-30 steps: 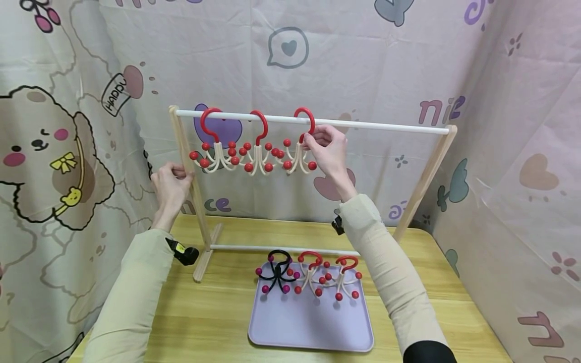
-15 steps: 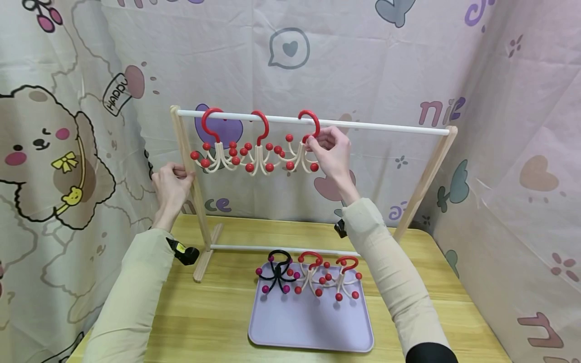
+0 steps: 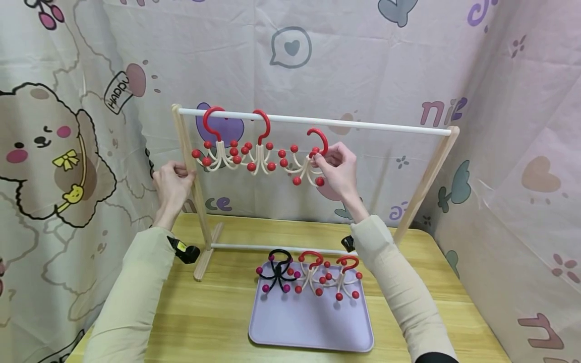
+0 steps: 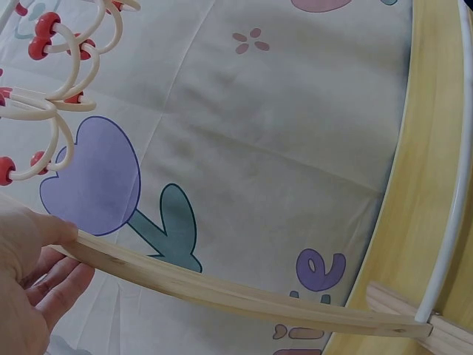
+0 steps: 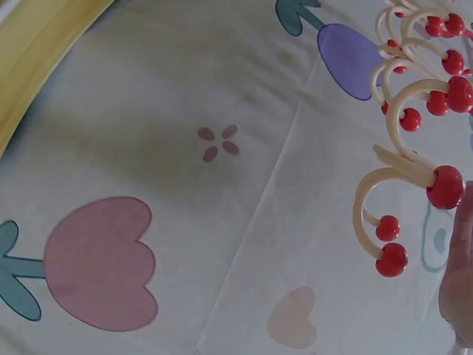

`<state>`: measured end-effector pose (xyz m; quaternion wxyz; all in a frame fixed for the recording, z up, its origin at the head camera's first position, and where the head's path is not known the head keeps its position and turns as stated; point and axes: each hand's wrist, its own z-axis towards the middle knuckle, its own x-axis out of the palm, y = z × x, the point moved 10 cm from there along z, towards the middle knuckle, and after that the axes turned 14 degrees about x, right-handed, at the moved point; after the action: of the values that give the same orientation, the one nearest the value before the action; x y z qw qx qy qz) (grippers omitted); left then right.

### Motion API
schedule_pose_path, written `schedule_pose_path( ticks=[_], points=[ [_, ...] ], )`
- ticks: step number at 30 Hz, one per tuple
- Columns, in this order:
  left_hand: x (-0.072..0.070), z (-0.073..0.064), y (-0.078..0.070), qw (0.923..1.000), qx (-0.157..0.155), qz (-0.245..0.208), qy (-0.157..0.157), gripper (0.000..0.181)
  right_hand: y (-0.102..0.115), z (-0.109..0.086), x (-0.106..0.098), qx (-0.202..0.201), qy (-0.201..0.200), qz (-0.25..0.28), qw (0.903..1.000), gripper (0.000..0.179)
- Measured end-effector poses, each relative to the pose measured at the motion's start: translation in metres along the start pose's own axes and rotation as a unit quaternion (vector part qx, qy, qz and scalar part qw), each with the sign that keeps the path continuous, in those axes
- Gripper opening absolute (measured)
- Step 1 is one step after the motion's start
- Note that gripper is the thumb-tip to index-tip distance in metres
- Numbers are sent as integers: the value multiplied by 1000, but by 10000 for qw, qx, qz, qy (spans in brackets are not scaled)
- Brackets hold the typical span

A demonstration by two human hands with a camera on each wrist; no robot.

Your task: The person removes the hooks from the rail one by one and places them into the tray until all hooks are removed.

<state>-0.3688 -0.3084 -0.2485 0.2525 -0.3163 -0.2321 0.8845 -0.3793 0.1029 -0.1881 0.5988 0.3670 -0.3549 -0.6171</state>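
My right hand (image 3: 339,171) pinches a multi-arm hanger (image 3: 310,170) at the base of its red hook. It has cream curved arms tipped with red balls, and its hook is below the white bar, apart from it. In the right wrist view, part of a hanger (image 5: 403,174) shows beside a fingertip. My left hand (image 3: 172,189) grips the left wooden post (image 4: 185,285) of the rack, with thumb and fingers around it in the left wrist view. Two matching hangers, one at the left end (image 3: 221,159) and one beside it (image 3: 259,159), hang from the top bar (image 3: 363,124).
On the wooden table (image 3: 204,317), a lilac tray (image 3: 308,327) holds a black hanger (image 3: 278,272) with magenta balls and two red-hooked hangers (image 3: 310,275). A lower white bar (image 3: 245,247) runs behind it. The right post (image 3: 426,181) slants at right; patterned curtains (image 3: 513,212) surround the table.
The hanger in my right hand has come off the top bar and moved down and slightly right. My left hand keeps its grip on the post.
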Motion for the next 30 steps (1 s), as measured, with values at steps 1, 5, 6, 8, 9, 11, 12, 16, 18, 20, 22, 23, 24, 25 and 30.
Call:
schedule_pose_path(
  ticks=[1,5,6,8,9,11,12,16,18,20,22,23,24,25,30],
  points=[
    [0,0,0,10000,9,2,-11,27,-2,-2,-2,0,-13,13,10000,17],
    [-1,0,-2,10000,27,12,-42,25,-12,-15,-8,50,-46,64,10000,13],
    [-1,0,-2,10000,24,18,-43,25,-16,-19,-10,93,-40,113,9999,12],
    [-1,-1,-2,10000,23,16,-52,25,-23,-26,-12,164,23,208,9996,12],
    [-1,-1,-2,10000,23,15,-58,25,-26,-29,-13,182,57,256,9995,11],
    [-1,-1,-2,10000,27,8,-70,26,-33,-36,-14,216,127,369,9990,12],
    [-1,-1,-2,10000,33,14,-76,26,-36,-40,-15,227,156,382,9989,12],
    [-1,-1,-2,9999,43,16,-90,26,-47,-54,-16,242,221,448,9985,12],
    [-1,-1,-2,10000,39,20,-79,27,-52,-62,-16,283,277,482,9981,13],
    [-1,-1,-2,10000,31,2,-71,26,-57,-70,-16,316,337,592,9972,13],
    [-1,-1,-2,10000,31,-6,-62,26,-61,-79,-15,316,423,657,9964,13],
    [-1,-1,-2,10000,31,-11,-59,26,-63,-83,-15,303,482,713,9958,14],
    [-1,-1,-2,10000,28,-16,-57,26,-65,-88,-14,288,528,768,9952,14],
    [-1,-1,-2,10000,15,-26,-56,26,-67,-92,-14,267,568,800,9948,15],
    [-1,-1,-1,10000,-37,-39,-33,26,-76,-116,-6,311,863,876,9919,16]
  ],
)
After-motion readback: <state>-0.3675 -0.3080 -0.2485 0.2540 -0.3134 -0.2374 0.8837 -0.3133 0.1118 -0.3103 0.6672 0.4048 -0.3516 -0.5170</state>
